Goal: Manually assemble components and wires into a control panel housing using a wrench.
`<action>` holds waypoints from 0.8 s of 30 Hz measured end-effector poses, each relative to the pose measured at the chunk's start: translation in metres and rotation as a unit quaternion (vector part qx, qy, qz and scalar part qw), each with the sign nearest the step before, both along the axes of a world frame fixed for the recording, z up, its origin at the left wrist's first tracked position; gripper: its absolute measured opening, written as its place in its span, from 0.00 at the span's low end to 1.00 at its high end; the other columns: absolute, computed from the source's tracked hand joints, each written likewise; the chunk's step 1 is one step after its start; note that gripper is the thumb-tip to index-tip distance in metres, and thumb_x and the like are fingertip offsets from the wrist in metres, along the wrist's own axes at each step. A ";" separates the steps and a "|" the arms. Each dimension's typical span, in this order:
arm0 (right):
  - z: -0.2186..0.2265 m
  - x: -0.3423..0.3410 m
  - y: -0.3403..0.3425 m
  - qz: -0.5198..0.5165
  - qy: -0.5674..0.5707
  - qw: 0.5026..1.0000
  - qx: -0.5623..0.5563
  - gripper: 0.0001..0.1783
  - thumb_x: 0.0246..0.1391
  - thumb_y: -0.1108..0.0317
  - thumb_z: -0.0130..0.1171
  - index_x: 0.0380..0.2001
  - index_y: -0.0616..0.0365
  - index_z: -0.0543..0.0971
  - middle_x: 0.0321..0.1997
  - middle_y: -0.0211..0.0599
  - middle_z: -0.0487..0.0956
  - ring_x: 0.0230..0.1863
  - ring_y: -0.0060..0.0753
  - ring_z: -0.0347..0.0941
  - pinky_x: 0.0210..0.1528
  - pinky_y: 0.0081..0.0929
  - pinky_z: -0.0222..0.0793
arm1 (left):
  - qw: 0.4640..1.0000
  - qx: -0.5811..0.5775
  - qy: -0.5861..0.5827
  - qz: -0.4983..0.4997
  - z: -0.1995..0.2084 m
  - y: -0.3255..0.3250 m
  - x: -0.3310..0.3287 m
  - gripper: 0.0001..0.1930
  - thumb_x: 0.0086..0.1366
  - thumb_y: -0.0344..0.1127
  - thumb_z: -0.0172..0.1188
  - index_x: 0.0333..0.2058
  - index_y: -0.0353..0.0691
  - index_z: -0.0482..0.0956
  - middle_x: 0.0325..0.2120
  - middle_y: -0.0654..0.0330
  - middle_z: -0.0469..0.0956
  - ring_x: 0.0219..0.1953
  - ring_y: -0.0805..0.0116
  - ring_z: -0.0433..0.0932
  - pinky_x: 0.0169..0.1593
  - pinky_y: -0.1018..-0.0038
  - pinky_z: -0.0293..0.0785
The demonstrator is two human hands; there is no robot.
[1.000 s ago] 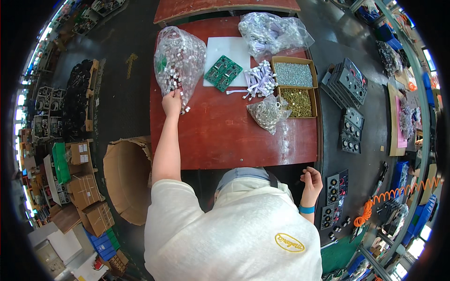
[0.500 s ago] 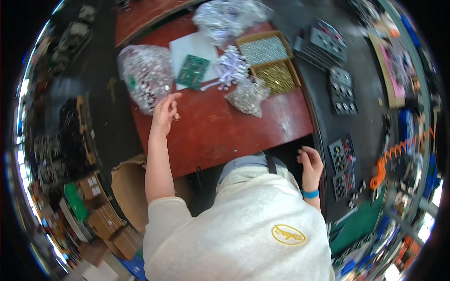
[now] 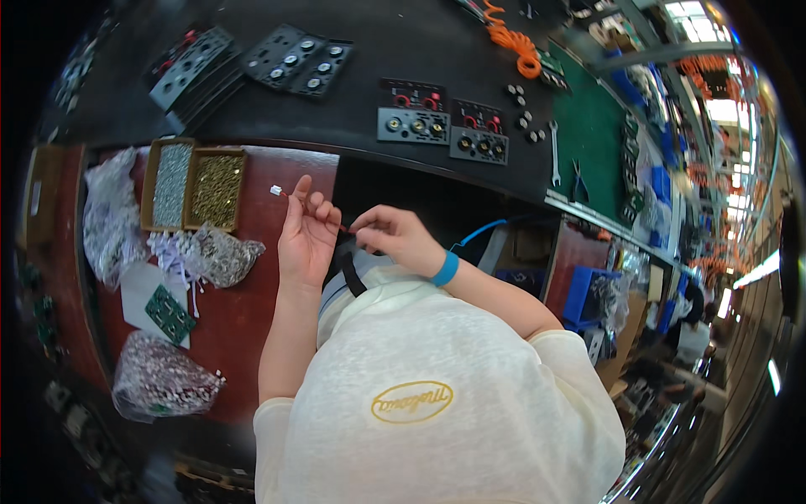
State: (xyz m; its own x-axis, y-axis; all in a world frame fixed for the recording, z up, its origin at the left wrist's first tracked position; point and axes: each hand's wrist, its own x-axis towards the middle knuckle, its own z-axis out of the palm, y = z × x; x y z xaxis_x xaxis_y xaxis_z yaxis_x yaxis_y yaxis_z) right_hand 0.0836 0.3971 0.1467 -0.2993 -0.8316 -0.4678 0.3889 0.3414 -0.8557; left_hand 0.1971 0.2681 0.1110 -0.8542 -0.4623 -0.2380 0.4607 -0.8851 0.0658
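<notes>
A thin red wire lead with a small white connector (image 3: 276,191) sticks out past the thumb of my left hand (image 3: 307,239). That hand has its palm turned up and its fingers curled round the lead. My right hand (image 3: 401,240), with a blue band at the wrist, is just to the right, fingertips pinched together. A short dark red stretch of the lead shows between the two hands, at my right fingertips. Both hands are above the front of the red table (image 3: 243,336), close to my body. The lead's far end is hidden by my fingers.
Boxes of silver screws (image 3: 171,185) and brass parts (image 3: 217,191) stand left, beside bagged parts (image 3: 228,259) and a green circuit board (image 3: 170,314). A bag of small white parts (image 3: 164,378) lies nearer. The dark bench ahead holds panels (image 3: 413,109) and a wrench (image 3: 554,153).
The view has swung right, toward the dark bench. My hands, apart before, are now close together. A wire lead with a white connector now shows in my left hand.
</notes>
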 end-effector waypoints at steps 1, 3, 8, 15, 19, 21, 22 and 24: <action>0.001 -0.010 0.008 -0.053 0.008 0.999 0.008 0.10 0.52 0.72 0.57 0.38 0.64 0.75 0.31 0.35 0.77 0.29 0.19 0.71 0.34 0.17 0.69 | 0.996 -0.025 -0.091 -0.002 0.003 0.005 -0.016 0.17 0.70 0.42 0.41 0.51 0.39 0.67 0.32 0.64 0.69 0.33 0.75 0.68 0.42 0.75 0.69; 0.002 -0.030 0.026 -0.127 0.033 0.991 0.004 0.10 0.52 0.73 0.57 0.38 0.64 0.75 0.32 0.36 0.78 0.30 0.20 0.71 0.34 0.17 0.68 | 0.981 -0.054 -0.184 -0.016 -0.002 0.013 -0.037 0.17 0.70 0.42 0.42 0.52 0.39 0.67 0.36 0.63 0.71 0.38 0.74 0.70 0.47 0.73 0.70; 0.000 -0.075 0.077 -0.253 0.167 0.952 0.033 0.07 0.51 0.75 0.57 0.35 0.63 0.75 0.30 0.30 0.77 0.31 0.18 0.72 0.34 0.16 0.68 | 0.925 -0.230 -0.236 -0.189 -0.021 0.042 -0.083 0.18 0.69 0.41 0.45 0.53 0.38 0.67 0.45 0.59 0.73 0.44 0.70 0.72 0.50 0.70 0.71; -0.009 -0.139 0.148 -0.302 0.383 0.865 0.116 0.07 0.49 0.79 0.56 0.34 0.63 0.75 0.33 0.36 0.77 0.35 0.25 0.74 0.38 0.19 0.69 | 0.870 -0.233 -0.294 -0.320 -0.056 0.076 -0.151 0.20 0.66 0.37 0.51 0.54 0.34 0.66 0.49 0.54 0.71 0.50 0.65 0.71 0.52 0.68 0.70; -0.014 -0.166 0.167 -0.290 0.387 0.867 0.120 0.08 0.50 0.79 0.55 0.36 0.63 0.74 0.34 0.34 0.77 0.34 0.21 0.73 0.37 0.17 0.68 | 0.851 -0.273 -0.337 -0.297 -0.087 0.102 -0.201 0.27 0.63 0.36 0.55 0.57 0.31 0.60 0.52 0.51 0.66 0.54 0.59 0.68 0.54 0.65 0.69; -0.013 -0.177 0.173 -0.280 0.379 0.875 0.107 0.08 0.51 0.78 0.55 0.37 0.63 0.74 0.35 0.31 0.77 0.34 0.17 0.71 0.36 0.14 0.67 | 0.862 -0.239 -0.343 -0.287 -0.102 0.106 -0.222 0.31 0.61 0.34 0.57 0.59 0.30 0.54 0.53 0.49 0.64 0.55 0.57 0.66 0.54 0.64 0.69; -0.012 -0.181 0.176 -0.280 0.359 0.884 0.101 0.08 0.51 0.79 0.55 0.37 0.63 0.74 0.35 0.31 0.77 0.34 0.17 0.71 0.36 0.14 0.67 | 0.867 -0.207 -0.359 -0.276 -0.104 0.109 -0.232 0.32 0.61 0.33 0.57 0.60 0.30 0.52 0.52 0.48 0.64 0.54 0.57 0.67 0.54 0.64 0.70; -0.015 -0.190 0.184 -0.278 0.319 0.901 0.092 0.09 0.51 0.79 0.55 0.37 0.64 0.73 0.35 0.33 0.77 0.34 0.17 0.71 0.37 0.14 0.68 | 0.871 -0.166 -0.379 -0.264 -0.107 0.114 -0.244 0.33 0.60 0.30 0.57 0.60 0.30 0.51 0.50 0.47 0.65 0.52 0.56 0.68 0.52 0.64 0.72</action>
State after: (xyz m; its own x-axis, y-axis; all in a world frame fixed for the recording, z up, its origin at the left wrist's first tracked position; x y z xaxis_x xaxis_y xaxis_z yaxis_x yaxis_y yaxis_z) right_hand -0.1061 0.5807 0.1312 -0.9030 -0.3960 -0.1668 -0.0080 0.4036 -0.9149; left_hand -0.0467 0.3825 0.0041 -0.6239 -0.2036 -0.7545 -0.2925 -0.8345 0.4670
